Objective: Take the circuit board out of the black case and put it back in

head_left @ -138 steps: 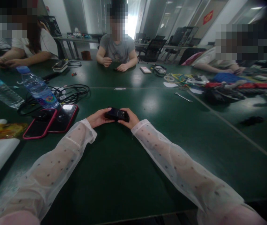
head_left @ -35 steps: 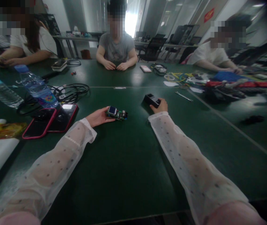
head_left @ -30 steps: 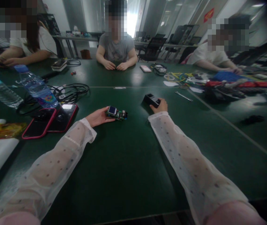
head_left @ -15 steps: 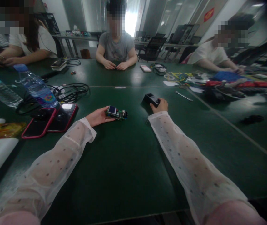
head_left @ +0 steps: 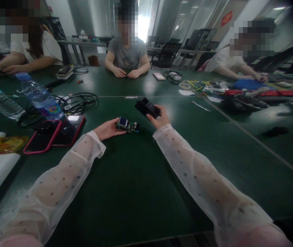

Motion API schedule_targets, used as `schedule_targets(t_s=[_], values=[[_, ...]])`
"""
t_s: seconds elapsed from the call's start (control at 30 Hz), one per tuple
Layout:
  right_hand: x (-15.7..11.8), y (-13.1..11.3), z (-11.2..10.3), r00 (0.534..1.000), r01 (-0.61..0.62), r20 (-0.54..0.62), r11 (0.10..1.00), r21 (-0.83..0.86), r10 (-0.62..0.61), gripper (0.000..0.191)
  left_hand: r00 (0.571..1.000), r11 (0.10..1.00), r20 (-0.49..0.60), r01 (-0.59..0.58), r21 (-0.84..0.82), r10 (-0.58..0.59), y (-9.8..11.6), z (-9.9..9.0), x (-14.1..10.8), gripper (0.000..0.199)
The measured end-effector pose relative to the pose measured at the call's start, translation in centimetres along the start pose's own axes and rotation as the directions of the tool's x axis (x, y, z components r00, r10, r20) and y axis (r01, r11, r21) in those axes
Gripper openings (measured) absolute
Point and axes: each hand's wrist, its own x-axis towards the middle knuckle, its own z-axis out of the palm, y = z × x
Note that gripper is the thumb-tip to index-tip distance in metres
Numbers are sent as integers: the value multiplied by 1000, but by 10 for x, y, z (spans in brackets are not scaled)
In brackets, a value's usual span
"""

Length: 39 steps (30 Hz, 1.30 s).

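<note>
My left hand (head_left: 108, 129) is closed on the left end of a green circuit board (head_left: 133, 127), which carries a small dark screen (head_left: 123, 122) and several components. The board is face up, just over the dark green table. My right hand (head_left: 161, 117) grips a black plastic case (head_left: 147, 107) by its right end, thumb on the near side. This case looks like a hollow housing with openings in its face, and it is tilted above the table, to the upper right of the board. Case and board are apart. My fingers beneath both things are mostly hidden.
To the left lie two red-edged phones (head_left: 43, 137), coiled black cables (head_left: 81, 103), two water bottles (head_left: 39, 96) and a yellow packet (head_left: 3, 144). A wrench (head_left: 200, 106) and tangled wires (head_left: 196, 86) lie at right. Three people sit across the green table (head_left: 136, 192).
My right hand has brought the black case to the left, up off the table and closer to the circuit board, turning it on the way. My left hand with the board stays put.
</note>
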Motion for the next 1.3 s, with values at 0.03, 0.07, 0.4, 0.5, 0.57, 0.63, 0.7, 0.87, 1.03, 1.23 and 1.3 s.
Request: schedule_targets(t_s=[0.03,0.07,0.4,0.5,0.57,0.63,0.7,0.87,1.03,1.23,1.3], values=[[-3,-12,4,999,20,36,999,46,-21,57,1000,1000,-5,-3,4,3,0,1,0,18],[-6,-22,7,995,43,87,996,82,-50,56,1000,1000,-9,-6,10,6,0,2,-1,19],[-26,-50,18,948,99,284,983,157,-141,51,1000,1000,-8,-12,18,12,-2,0,0,28],[-26,-47,18,936,112,315,981,160,-158,51,999,1000,-33,-2,3,2,-1,1,-1,27],[-26,-42,18,919,123,353,980,159,-173,52,999,1000,-41,-7,-18,7,-1,2,-1,25],[-27,-35,20,910,109,381,982,156,-162,53,999,999,-31,-9,-39,8,0,3,-1,26],[-29,-29,24,909,84,393,985,151,-138,54,1000,999,-16,-2,-38,2,0,4,0,37],[-38,-28,33,879,134,440,981,143,-184,55,998,997,-56,-36,71,40,-2,6,-3,36],[-41,-30,36,881,163,425,976,142,-208,54,995,991,-42,-89,105,94,-2,9,-7,25],[-41,-28,36,888,178,404,974,140,-220,54,994,988,-44,-91,126,97,-3,10,-7,27],[-42,-27,37,891,183,396,974,136,-223,55,995,985,-30,-92,146,97,-3,11,-7,29]])
